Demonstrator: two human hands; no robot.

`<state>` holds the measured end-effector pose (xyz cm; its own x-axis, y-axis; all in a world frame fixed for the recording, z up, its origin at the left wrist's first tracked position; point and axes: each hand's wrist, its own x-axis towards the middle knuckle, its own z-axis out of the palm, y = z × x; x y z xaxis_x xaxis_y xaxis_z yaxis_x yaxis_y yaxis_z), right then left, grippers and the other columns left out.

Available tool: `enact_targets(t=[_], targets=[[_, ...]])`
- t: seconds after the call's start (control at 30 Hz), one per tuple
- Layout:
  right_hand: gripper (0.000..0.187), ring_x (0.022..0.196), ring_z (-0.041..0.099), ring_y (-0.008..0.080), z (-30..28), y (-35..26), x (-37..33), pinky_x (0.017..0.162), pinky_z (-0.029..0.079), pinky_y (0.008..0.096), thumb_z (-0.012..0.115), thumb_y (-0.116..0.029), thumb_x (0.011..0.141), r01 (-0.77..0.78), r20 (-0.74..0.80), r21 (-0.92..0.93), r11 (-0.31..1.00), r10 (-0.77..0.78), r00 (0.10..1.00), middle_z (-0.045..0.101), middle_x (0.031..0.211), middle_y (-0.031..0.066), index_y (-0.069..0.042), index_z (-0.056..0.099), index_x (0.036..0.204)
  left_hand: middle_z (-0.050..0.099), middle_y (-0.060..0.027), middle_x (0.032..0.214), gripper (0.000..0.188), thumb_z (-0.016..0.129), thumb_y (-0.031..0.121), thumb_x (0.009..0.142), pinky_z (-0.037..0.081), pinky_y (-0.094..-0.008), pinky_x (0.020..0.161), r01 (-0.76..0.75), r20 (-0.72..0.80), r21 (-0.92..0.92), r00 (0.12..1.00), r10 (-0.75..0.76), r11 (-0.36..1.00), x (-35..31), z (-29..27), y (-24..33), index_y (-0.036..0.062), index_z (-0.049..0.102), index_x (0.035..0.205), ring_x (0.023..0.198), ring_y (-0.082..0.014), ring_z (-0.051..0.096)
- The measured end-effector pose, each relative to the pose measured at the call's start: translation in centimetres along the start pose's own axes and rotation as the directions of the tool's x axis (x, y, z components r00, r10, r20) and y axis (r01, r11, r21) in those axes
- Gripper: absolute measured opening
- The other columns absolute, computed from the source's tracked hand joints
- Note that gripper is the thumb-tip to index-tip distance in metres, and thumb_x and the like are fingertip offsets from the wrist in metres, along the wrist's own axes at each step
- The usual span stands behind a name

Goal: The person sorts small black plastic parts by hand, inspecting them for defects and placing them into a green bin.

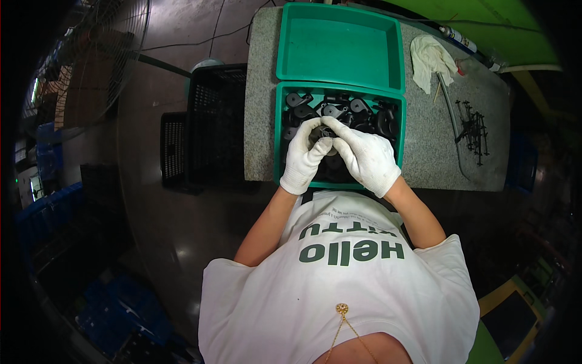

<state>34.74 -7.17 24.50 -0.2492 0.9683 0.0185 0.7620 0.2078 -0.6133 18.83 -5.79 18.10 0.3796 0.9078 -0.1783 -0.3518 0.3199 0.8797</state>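
Both my hands wear white gloves and meet over a green tray (279, 130) full of black molded plastic parts (359, 107). My left hand (304, 159) has its thumb and fingers curled inward. Opposite it, my right hand (371, 159) bends its fingers and thumb toward the same spot. Between the fingertips shows a small dark part (322, 134), mostly covered by the gloves, so its exact kind cannot be made out. Several of the black parts in the tray have rounded grey-black discs; others lie hidden under my hands.
A second green tray (339, 51) adjoins the far side. On the grey speckled table (424, 145) lie a white cloth (431, 57), a thin metal rod (450, 112), a spiky black cluster (471, 132) and a spray can (459, 39). Black crates (209, 115) stand left; a fan (100, 54) is farther off.
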Motion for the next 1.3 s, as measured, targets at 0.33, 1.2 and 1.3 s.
enact_targets(t=[0.33, 1.2, 1.3], targets=[[0.039, 0.059, 0.062, 0.0253, 0.3, -0.9, -0.5, 0.051, 0.049, 0.0361, 0.052, -0.023, 0.091, 0.016, -0.027, -0.015, 1.0, -0.016, 1.0, 0.062, 0.07, 0.0055, -0.019, 0.052, 0.129, 0.05, -0.0034, 0.105, 0.036, 0.063, 0.022, 0.087, 0.042, -0.0244, 0.082, -0.173, -0.167, 0.132, 0.967, 0.194, 0.976, -1.0, 0.7, -1.6, -0.0002, 0.052, 0.113, 0.091, -0.0105, 0.049], [0.028, 0.09, 0.063, 0.0307, 6.2, 12.6, 5.7, 0.076, 0.05, 0.042, 0.054, -0.007, 0.083, 0.083, 0.29, -0.368, 0.926, 0.029, 0.957, 0.058, 0.105, 0.0097, -0.012, 0.054, 0.11, 0.046, -0.0154, 0.12, 0.053, 0.061, 0.017, 0.09, 0.048, -0.0467, 0.087, -0.068, -0.843, -0.102, 0.535, -0.05, 0.992, 2.7, -22.2, -3.9, 0.0008, 0.038, 0.135, 0.103, -0.0252, 0.05], [0.03, 0.092, 0.062, 0.0329, 6.5, 12.6, 6.8, 0.077, 0.05, 0.0436, 0.053, -0.005, 0.081, 0.084, 0.363, -0.346, 0.934, 0.051, 0.93, 0.059, 0.106, 0.0116, -0.01, 0.052, 0.111, 0.046, -0.0187, 0.125, 0.053, 0.059, 0.017, 0.091, 0.047, -0.0491, 0.091, 0.076, -0.846, -0.088, 0.521, -0.115, 0.993, 3.2, -22.7, -4.2, 0.0003, 0.037, 0.136, 0.109, -0.0279, 0.05]])
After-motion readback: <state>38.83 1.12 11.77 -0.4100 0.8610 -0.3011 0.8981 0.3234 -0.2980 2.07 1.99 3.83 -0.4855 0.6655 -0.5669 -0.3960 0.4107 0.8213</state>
